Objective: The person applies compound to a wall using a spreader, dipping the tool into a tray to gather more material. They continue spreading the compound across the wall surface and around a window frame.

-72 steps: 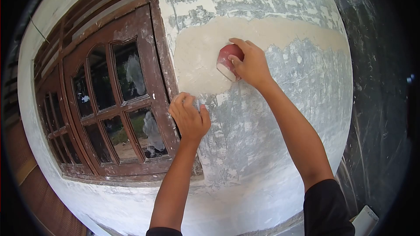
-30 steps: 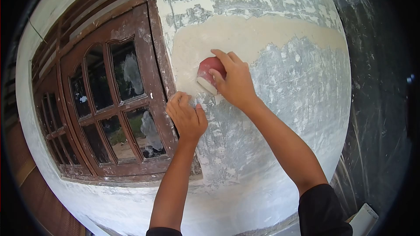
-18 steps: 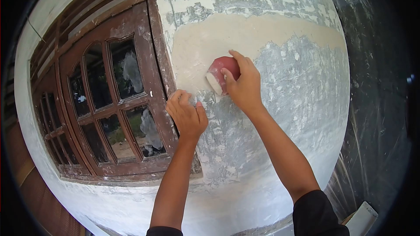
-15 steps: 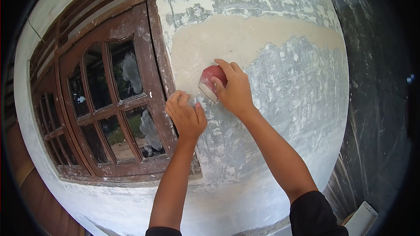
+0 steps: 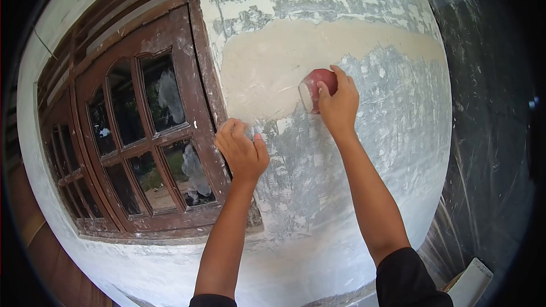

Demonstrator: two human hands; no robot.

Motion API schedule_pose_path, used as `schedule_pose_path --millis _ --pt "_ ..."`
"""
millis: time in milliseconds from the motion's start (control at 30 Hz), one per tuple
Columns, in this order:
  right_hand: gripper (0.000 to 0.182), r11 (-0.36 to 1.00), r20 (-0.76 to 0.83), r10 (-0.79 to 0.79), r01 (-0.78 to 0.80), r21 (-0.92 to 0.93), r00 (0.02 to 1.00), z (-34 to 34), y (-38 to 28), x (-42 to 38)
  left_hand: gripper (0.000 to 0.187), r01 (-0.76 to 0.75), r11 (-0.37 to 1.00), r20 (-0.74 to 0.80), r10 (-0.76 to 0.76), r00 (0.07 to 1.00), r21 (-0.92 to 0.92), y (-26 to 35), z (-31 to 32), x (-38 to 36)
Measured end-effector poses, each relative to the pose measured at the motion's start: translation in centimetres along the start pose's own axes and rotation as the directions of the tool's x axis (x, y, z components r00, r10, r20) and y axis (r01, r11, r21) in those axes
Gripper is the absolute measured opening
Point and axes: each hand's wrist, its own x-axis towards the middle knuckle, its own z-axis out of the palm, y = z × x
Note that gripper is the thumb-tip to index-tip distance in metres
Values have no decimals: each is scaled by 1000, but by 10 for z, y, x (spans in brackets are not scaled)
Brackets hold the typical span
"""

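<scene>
My right hand [image 5: 339, 105] grips a red putty scraper [image 5: 322, 79] against the wall [image 5: 364, 131]. Pale putty coats the scraper's left edge, which lies at the lower border of a smooth cream putty patch [image 5: 273, 57]. Bare grey, flaky wall shows below that patch. Lower and to the left, my left hand [image 5: 243, 150] is closed with curled fingers beside the window frame's right edge. Something greyish shows between its thumb and fingers, but I cannot tell what it is.
A brown wooden window [image 5: 142, 131] with smudged glass panes fills the left side. Dark sheeting [image 5: 489, 136] hangs beyond the wall's right edge. A white object [image 5: 471, 284] stands at the lower right.
My right hand has moved right and slightly up along the wall with the scraper, which has turned more upright. Putty now covers the spot it left. My left hand has stayed put.
</scene>
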Motion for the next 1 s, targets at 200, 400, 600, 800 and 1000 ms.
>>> schedule_pose_path --millis 200,400,600,800,1000 --pt "48 982 127 -152 135 133 980 8 -49 -28 42 14 1000 -34 -13 999 13 1 0 0" --pt "47 997 81 -46 40 71 996 2 -9 -26 41 20 1000 -41 -19 999 23 1 0 0" --pt "46 986 8 -125 123 110 992 -9 -35 -29 42 22 999 -37 -21 999 34 -1 1 -1" --pt "46 996 -9 -54 53 -72 999 2 0 2 42 3 999 -10 -2 1000 37 1 0 0" --pt "48 989 36 -128 125 75 991 0 -34 -6 42 -2 999 -32 4 999 35 0 1 -1"
